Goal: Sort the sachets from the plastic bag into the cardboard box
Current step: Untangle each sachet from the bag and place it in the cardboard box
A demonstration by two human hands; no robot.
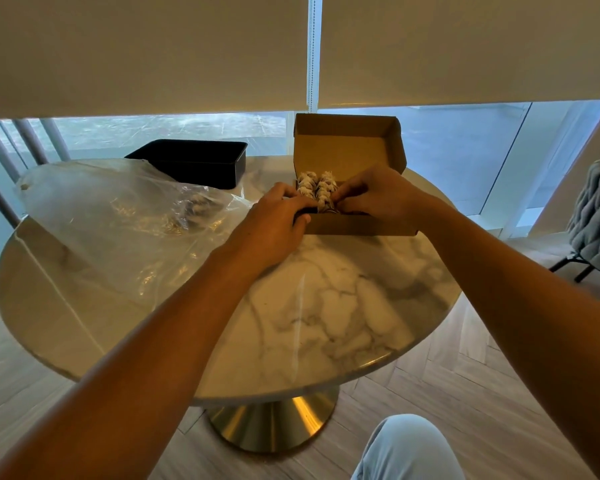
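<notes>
A small brown cardboard box (357,225) stands open on the far side of the round marble table (326,317), its lid raised behind. Two rows of pale sachets (317,185) stand packed inside it. My left hand (274,223) is at the box's near left corner, fingers curled over the edge among the sachets. My right hand (378,194) reaches in from the right, its fingertips pinching at the sachets in the right row. A crumpled clear plastic bag (118,220) lies on the left of the table with several more sachets (194,206) inside.
A black rectangular tray (194,161) sits at the table's far edge behind the bag. Behind the table is a window with lowered roller blinds. A chair with a grey knitted throw (596,220) stands at the right. My knee (409,448) shows at the bottom.
</notes>
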